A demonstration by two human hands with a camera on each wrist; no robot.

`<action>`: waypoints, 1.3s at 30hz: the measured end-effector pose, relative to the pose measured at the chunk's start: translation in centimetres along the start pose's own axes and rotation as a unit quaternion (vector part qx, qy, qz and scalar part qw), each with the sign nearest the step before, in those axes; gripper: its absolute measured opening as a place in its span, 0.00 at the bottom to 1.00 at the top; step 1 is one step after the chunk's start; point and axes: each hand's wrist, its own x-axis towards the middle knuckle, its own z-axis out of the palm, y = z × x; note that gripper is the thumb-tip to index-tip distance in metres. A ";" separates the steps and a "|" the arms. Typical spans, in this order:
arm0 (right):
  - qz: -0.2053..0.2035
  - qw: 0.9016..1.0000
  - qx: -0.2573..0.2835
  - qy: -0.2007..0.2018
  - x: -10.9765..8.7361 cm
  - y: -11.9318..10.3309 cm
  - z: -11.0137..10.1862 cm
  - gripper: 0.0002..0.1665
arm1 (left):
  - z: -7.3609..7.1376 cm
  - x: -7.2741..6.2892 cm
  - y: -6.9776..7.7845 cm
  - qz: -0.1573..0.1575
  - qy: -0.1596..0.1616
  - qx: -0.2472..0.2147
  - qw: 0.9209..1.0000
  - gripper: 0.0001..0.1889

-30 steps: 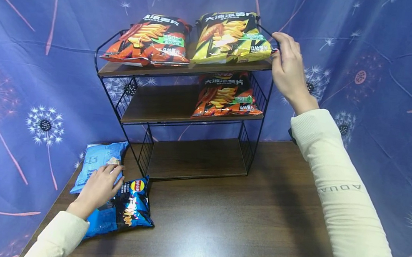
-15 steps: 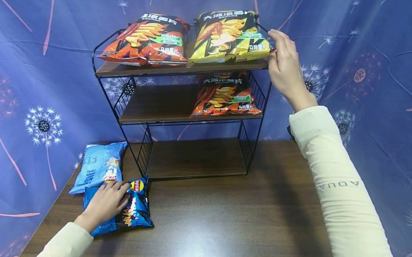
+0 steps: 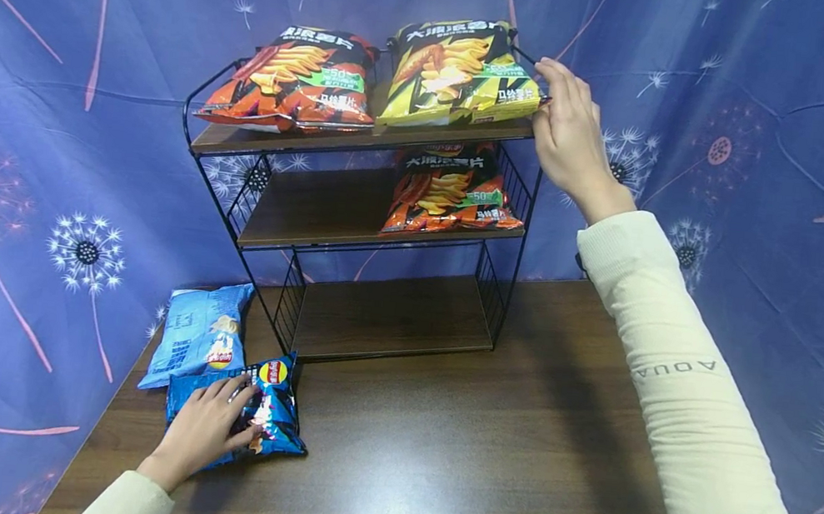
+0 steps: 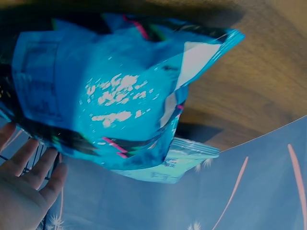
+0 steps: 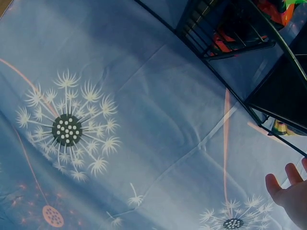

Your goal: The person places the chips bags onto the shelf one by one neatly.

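In the head view my left hand [image 3: 206, 424] lies over a dark blue chip bag [image 3: 279, 411] on the table. Its fingers spread across the bag's middle; in the left wrist view the fingers [image 4: 41, 167] show nearly straight beside the shiny blue bag [image 4: 139, 91]. A light blue chip bag [image 3: 193, 326] lies just behind it. High on the right, my right hand [image 3: 575, 136] holds the top corner of a black wire shelf rack [image 3: 527, 210], its thumb and fingers at the side rail. A yellow chip bag [image 3: 449, 77] sits right next to that hand.
A red chip bag [image 3: 295, 81] lies on the top shelf, left of the yellow one. Another red chip bag [image 3: 457, 190] stands on the middle shelf's right side. The rack stands on a brown wooden table [image 3: 394, 431], with blue dandelion-print cloth [image 3: 739, 157] behind.
My left hand has moved from the light blue bag forward onto the dark blue bag, its fingers now spread over it. My right hand has stayed at the rack's corner.
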 end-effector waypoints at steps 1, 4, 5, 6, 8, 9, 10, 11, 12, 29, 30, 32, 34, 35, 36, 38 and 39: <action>-0.001 1.000 0.000 0.001 0.0 0.0 0.0 0.28 | 0.1 -0.1 0.0 0.003 0.002 0.001 1.000 0.35; 0.002 1.000 0.002 -0.001 0.1 0.0 0.0 0.29 | 0.4 -0.5 -0.1 0.013 0.007 0.004 1.000 0.40; 0.003 1.000 0.003 -0.002 0.1 0.0 0.0 0.29 | 0.5 -0.6 -0.1 0.017 0.009 0.004 1.000 0.41; 0.005 1.000 0.004 -0.004 0.1 0.0 0.1 0.29 | 0.6 -0.7 -0.1 0.021 0.010 0.005 1.000 0.43; 0.008 1.000 0.005 -0.006 0.1 0.0 0.1 0.29 | 0.9 -0.9 -0.2 0.027 0.008 0.006 1.000 0.46; 0.009 1.000 0.006 -0.007 0.1 0.0 0.1 0.29 | 1.0 -1.0 -0.2 0.029 0.005 0.007 1.000 0.48; 0.010 1.000 0.006 -0.007 0.1 0.0 0.1 0.29 | 1.1 -1.0 -0.3 0.030 0.004 0.008 0.999 0.50; 0.010 1.000 0.007 -0.007 0.1 0.0 0.1 0.29 | 1.2 -1.1 -0.3 0.031 0.001 0.010 0.999 0.51; 0.010 1.000 0.008 -0.007 0.1 0.0 0.1 0.29 | 1.3 -1.1 -0.3 0.032 -0.001 0.011 0.999 0.53; 0.014 1.000 0.016 -0.005 0.0 -0.1 0.1 0.28 | 2.8 -1.3 0.4 0.014 -0.035 0.059 0.998 0.62; 0.014 1.000 0.016 -0.004 0.0 -0.1 0.1 0.28 | 2.8 -1.2 0.4 0.015 -0.036 0.060 0.997 0.61; 0.014 1.000 0.016 -0.002 0.0 -0.1 0.1 0.28 | 2.8 -1.2 0.4 0.016 -0.040 0.059 0.997 0.61; 0.013 1.000 0.016 -0.001 0.0 -0.1 0.2 0.29 | 2.7 -1.1 0.4 0.017 -0.043 0.055 0.997 0.60; 0.014 1.000 0.016 -0.001 0.0 -0.1 0.2 0.29 | 2.6 -1.1 0.4 0.018 -0.045 0.053 0.997 0.59; 0.014 1.000 0.016 -0.001 0.0 -0.1 0.2 0.29 | 2.6 -1.0 0.4 0.018 -0.046 0.050 0.998 0.59; 0.015 1.000 0.016 -0.002 0.0 -0.1 0.2 0.29 | 2.4 -1.0 0.4 0.023 -0.044 0.049 0.998 0.58; 0.015 1.000 0.016 -0.002 0.0 -0.1 0.2 0.28 | 2.3 -1.0 0.3 0.027 -0.041 0.048 0.998 0.58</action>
